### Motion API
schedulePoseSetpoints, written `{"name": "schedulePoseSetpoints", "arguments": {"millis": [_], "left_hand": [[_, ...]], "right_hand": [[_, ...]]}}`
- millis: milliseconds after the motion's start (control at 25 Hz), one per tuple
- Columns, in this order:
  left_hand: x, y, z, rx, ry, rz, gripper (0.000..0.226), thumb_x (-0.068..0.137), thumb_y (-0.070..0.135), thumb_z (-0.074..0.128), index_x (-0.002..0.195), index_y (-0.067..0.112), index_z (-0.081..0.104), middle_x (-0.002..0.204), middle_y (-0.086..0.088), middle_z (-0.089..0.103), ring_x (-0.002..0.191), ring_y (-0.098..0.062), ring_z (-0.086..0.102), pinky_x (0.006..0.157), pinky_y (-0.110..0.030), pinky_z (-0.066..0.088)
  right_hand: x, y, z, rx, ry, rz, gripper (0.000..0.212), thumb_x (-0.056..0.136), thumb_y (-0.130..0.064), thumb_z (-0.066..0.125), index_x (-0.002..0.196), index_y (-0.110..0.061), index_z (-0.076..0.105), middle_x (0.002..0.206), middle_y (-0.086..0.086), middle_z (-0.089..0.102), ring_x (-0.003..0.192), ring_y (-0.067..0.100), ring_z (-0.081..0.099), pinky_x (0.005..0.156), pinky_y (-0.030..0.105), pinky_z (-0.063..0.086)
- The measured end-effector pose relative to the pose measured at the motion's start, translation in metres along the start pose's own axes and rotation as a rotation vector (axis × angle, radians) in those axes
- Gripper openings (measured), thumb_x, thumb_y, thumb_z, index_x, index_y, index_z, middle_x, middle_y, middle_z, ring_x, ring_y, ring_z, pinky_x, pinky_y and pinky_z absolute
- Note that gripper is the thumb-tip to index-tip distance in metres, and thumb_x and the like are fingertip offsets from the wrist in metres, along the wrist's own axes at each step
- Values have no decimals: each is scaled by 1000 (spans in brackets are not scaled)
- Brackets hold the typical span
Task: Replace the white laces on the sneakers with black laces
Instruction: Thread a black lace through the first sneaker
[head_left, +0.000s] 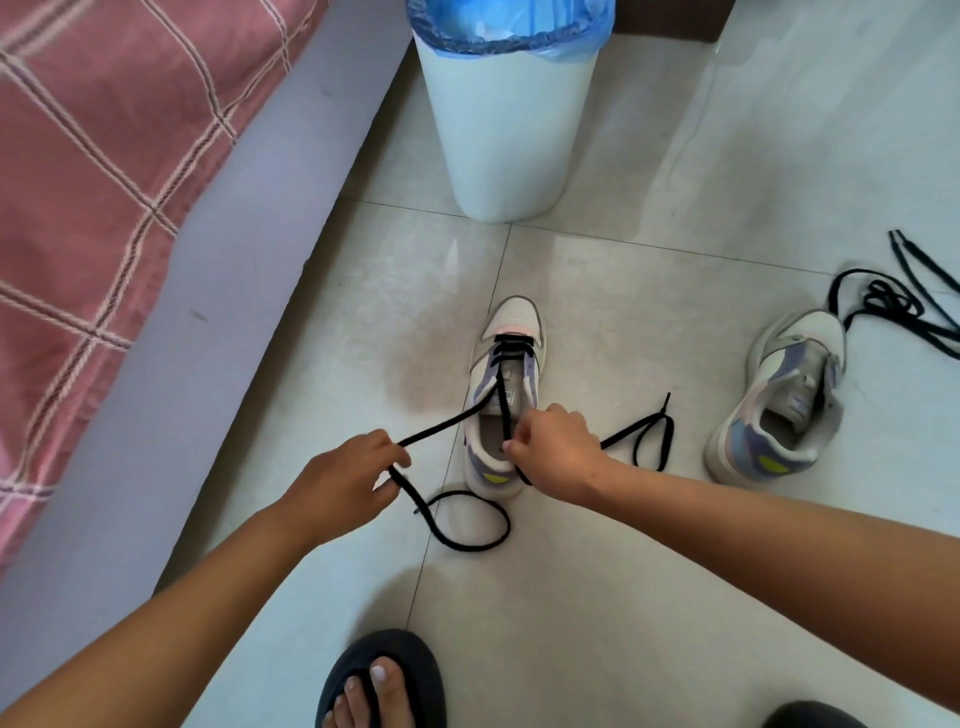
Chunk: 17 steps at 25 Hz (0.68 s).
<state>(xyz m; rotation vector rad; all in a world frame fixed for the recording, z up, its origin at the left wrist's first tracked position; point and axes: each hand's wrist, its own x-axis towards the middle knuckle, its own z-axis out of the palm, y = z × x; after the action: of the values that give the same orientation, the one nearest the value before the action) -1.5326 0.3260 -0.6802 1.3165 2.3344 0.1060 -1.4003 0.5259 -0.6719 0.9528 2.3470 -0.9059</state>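
Note:
A white and purple sneaker (511, 325) stands on the floor, toe pointing away, with a black lace (441, 428) threaded through its front eyelets. My left hand (343, 480) pinches the lace's left strand, pulled taut to the left; the slack loops on the tiles below. My right hand (556, 452) grips the right strand over the shoe's opening, and its tail trails off to the right. A second sneaker (779, 405) sits to the right with no lace in it. Another black lace (893, 306) lies loose beyond that shoe.
A white bin (506, 130) with a blue liner stands behind the sneaker. A bed with a pink checked cover (93, 156) and grey frame runs along the left. My foot in a dark slipper (382, 680) is at the bottom edge.

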Motion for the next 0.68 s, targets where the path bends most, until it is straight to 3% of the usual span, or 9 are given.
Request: {"name": "schedulePoseSetpoints", "arguments": {"millis": [80,120,200,280,320,400,520,680], "left_hand": [[5,-1,-3,-54,-437,-284,34,93,23,51,127,24,51,130,1,41,111,-16,49,85,-25,42],[12,4,-6,-168,-463,-381,34,92,21,51,126,21,53,132,-3,42,114,-20,51,86,-25,41],[32,23,-19,-420,-193,-454,25,91,17,48,113,17,61,124,-5,52,106,-21,56,84,-28,43],[51,56,-32,-501,81,-392,20,92,17,47,103,16,62,107,0,57,92,-15,56,75,-25,41],[57,74,-37,-534,145,-350,18,92,16,45,100,15,62,96,3,57,82,-12,54,68,-23,39],[66,103,-38,-531,110,-264,17,94,16,43,92,10,59,83,0,57,72,-15,52,59,-27,39],[73,125,-13,-320,-73,-192,23,97,22,38,84,6,49,86,-12,55,73,-24,48,59,-30,32],[84,128,-15,-372,2,-289,30,99,25,34,78,8,46,89,-16,58,77,-28,50,64,-30,34]], "right_hand": [[-4,2,-9,200,19,-1,15,92,-24,50,84,-14,58,100,11,53,100,28,49,79,33,43],[-8,2,-14,358,12,15,18,90,-20,51,75,-13,56,88,11,56,87,26,53,70,29,43],[-11,1,-30,702,-38,27,20,92,-13,50,72,-9,54,70,10,59,65,21,53,59,27,42],[-14,6,-51,974,-115,20,22,96,-11,49,74,-7,52,56,5,58,49,16,49,56,29,44],[-14,12,-64,1006,-126,18,21,96,-13,49,76,-7,52,49,1,54,42,13,43,51,28,42],[-10,30,-87,833,-112,17,20,95,-17,53,80,-4,58,44,-2,45,38,11,35,42,24,34],[-6,60,-111,416,-61,28,26,93,-25,58,81,-3,66,51,2,41,38,11,33,38,19,30],[-8,81,-133,245,7,-26,29,93,-34,56,82,-9,68,66,1,47,51,13,41,45,17,35]]}}
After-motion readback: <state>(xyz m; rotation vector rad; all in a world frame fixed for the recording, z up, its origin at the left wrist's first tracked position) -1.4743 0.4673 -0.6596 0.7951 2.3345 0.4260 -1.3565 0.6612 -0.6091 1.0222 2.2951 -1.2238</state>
